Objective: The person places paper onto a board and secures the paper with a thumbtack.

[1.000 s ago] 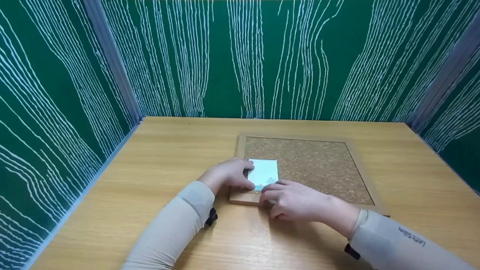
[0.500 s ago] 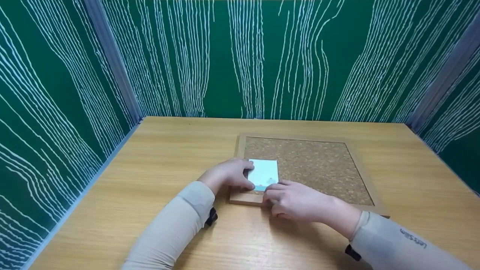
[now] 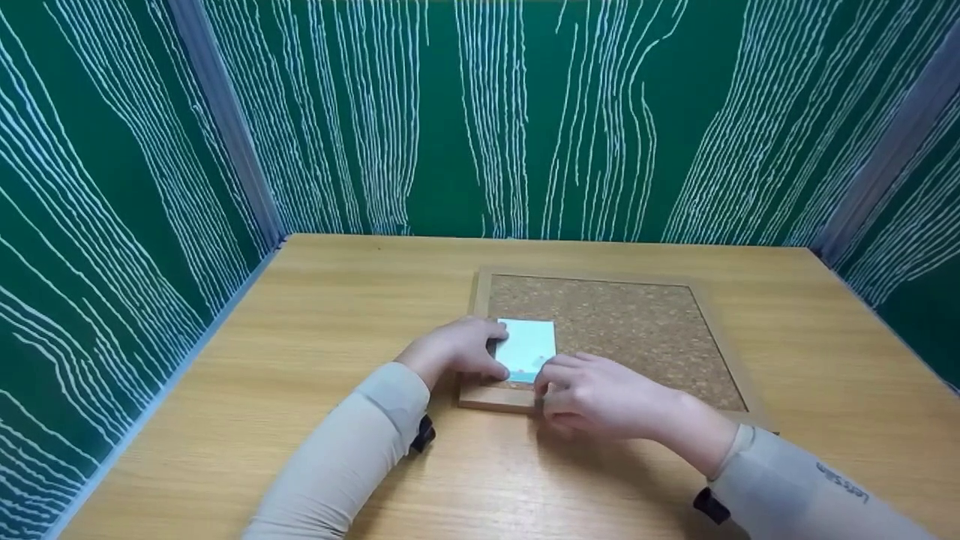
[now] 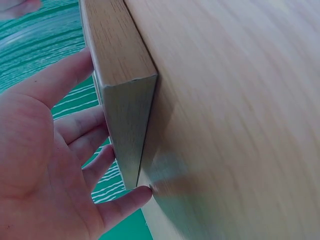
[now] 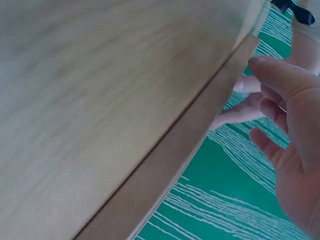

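A pale sticky note [image 3: 525, 346] with a blue lower strip lies on the cork board [image 3: 622, 322], towards its near left corner. My left hand [image 3: 474, 346] rests at the note's left side, thumb at the lower corner and a fingertip higher up; its fingers spread over the wooden frame in the left wrist view, where the hand [image 4: 50, 150] shows its palm. My right hand [image 3: 600, 397] bends over the note's lower right corner and the frame's near edge. In the right wrist view, that hand [image 5: 290, 125] has loosely bent fingers and nothing visible between thumb and fingers.
The board's wooden frame [image 3: 499, 397] lies flat on a wooden table [image 3: 337, 315]. Green panels [image 3: 442, 120] with white wavy lines stand at the back and sides, joined by grey posts [image 3: 225, 112]. Dark wrist devices [image 3: 424, 433] sit under the beige sleeves.
My right hand has slid slightly right along the note's lower edge, showing more of the blue strip and the frame. The left hand and the note have stayed in place.
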The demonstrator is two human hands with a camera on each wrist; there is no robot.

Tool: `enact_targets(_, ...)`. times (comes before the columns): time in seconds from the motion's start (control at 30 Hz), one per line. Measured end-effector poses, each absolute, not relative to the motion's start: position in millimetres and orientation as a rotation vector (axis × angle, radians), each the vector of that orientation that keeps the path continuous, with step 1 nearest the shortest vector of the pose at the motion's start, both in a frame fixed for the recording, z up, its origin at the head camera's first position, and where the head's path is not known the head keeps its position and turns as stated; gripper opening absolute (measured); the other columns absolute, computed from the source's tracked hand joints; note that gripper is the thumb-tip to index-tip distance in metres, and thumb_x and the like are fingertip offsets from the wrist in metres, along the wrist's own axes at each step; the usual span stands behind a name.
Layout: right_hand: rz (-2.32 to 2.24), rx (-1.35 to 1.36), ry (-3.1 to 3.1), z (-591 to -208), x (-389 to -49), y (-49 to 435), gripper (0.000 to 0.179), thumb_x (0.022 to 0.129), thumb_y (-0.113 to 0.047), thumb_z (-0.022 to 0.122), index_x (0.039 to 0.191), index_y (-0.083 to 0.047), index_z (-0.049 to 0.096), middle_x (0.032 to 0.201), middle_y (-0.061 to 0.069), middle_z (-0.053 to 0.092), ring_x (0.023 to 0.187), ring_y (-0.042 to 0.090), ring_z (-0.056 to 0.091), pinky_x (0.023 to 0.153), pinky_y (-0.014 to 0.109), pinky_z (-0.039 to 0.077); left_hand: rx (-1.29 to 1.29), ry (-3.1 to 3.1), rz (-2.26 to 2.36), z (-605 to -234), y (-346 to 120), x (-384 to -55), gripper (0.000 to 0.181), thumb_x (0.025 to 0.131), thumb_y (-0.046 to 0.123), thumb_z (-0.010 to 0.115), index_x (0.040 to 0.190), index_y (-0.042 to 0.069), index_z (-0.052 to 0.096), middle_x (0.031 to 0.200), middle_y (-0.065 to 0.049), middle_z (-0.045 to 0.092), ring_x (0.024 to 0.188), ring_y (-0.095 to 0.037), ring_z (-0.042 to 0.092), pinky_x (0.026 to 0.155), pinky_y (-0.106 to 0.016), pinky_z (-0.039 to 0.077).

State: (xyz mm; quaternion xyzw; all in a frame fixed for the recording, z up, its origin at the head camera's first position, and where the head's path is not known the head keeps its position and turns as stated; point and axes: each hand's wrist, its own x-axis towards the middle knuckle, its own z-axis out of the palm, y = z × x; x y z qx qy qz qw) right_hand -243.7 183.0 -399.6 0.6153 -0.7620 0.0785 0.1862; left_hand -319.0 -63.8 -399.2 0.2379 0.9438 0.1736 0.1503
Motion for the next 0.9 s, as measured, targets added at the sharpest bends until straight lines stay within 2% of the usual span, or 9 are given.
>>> enact_targets(0.17,0.308,1.66,-2.179,-391.3,-247.0,191.3,0.009,0.088,-0.016,0.081,0.095,-0.02,0.077,0.109,-0.001,0.062,0.095,0.019,0.061,0.083,0.038,0.053,0.711,2.705,0.514,-399.9,-63.9,-319.9,0.071,0.088,0.042,0.078,0.15,0.017,0.054,0.155,-0.003,0.047,0.138,-0.022,0.044,0.115,-0.041,0.033)
enact_targets(0.3,0.382,1.603,-2.183,-384.2,-250.3,198.9,0.007,0.092,-0.016,0.077,0.097,-0.02,0.077,0.112,-0.001,0.062,0.097,0.019,0.061,0.083,0.038,0.053,0.684,2.694,0.528,-399.0,-63.7,-319.2,0.072,0.088,0.042,0.078,0.15,0.018,0.053,0.155,-0.003,0.047,0.137,-0.022,0.044,0.115,-0.042,0.033)
enact_targets(0.47,0.502,1.562,-2.06,-374.6,-256.9,204.8,0.015,0.087,-0.005,0.079,0.096,-0.016,0.075,0.108,0.002,0.064,0.093,0.019,0.06,0.075,0.036,0.053,0.683,2.692,0.518,-398.7,-63.4,-318.9,0.072,0.089,0.042,0.078,0.151,0.018,0.052,0.156,-0.003,0.046,0.135,-0.022,0.045,0.115,-0.043,0.033)
enact_targets(0.6,0.589,1.511,-1.973,-368.2,-260.8,209.0,0.02,0.083,0.001,0.08,0.097,-0.013,0.076,0.104,0.007,0.065,0.093,0.023,0.06,0.079,0.028,0.051,0.678,2.695,0.514,-398.9,-64.0,-318.7,0.072,0.089,0.042,0.077,0.152,0.018,0.051,0.155,-0.005,0.047,0.132,-0.022,0.046,0.114,-0.044,0.034)
enact_targets(0.73,0.708,1.448,-1.897,-365.2,-262.6,212.1,0.012,0.086,-0.004,0.079,0.096,-0.011,0.077,0.101,0.01,0.065,0.093,0.025,0.06,0.084,0.021,0.048,0.673,2.7,0.518,-399.4,-63.6,-319.0,0.071,0.089,0.043,0.077,0.151,0.019,0.052,0.154,-0.005,0.048,0.13,-0.023,0.046,0.114,-0.045,0.035)
enact_targets(0.83,0.784,1.405,-1.83,-363.7,-263.8,212.9,0.003,0.091,-0.009,0.077,0.094,-0.01,0.077,0.099,0.011,0.064,0.09,0.026,0.061,0.082,0.02,0.049,0.661,2.703,0.524,-399.4,-63.2,-318.6,0.071,0.089,0.043,0.078,0.151,0.02,0.052,0.154,-0.005,0.048,0.131,-0.023,0.046,0.114,-0.046,0.034)
enact_targets(0.9,0.839,1.379,-1.802,-361.8,-263.7,213.3,0.002,0.091,-0.008,0.077,0.093,-0.008,0.078,0.098,0.014,0.064,0.088,0.025,0.061,0.08,0.019,0.05,0.661,2.704,0.526,-399.5,-63.1,-318.2,0.071,0.088,0.043,0.078,0.151,0.02,0.053,0.152,-0.004,0.049,0.129,-0.023,0.047,0.113,-0.046,0.035)
